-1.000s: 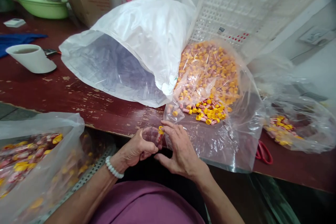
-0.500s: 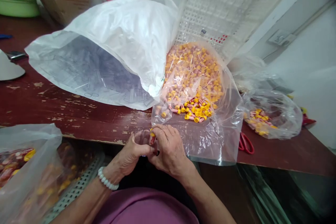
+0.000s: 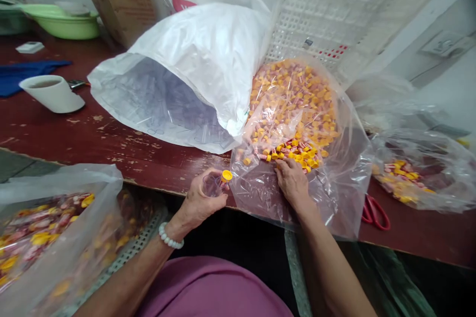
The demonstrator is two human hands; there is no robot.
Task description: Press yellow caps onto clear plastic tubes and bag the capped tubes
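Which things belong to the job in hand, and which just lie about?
Likely in use: yellow-capped piece and clear plastic in left hand; clear bag of similar pieces at right hand; white sack.
Likely lying about: white cup; red scissors; blue cloth; green basin.

Bare red desk (image 3: 122,151) leaves a passage along the front edge at left, before a bulky white sack (image 3: 208,44); at right, a clear bag (image 3: 256,195) and red scissors (image 3: 375,209) crowd that edge.
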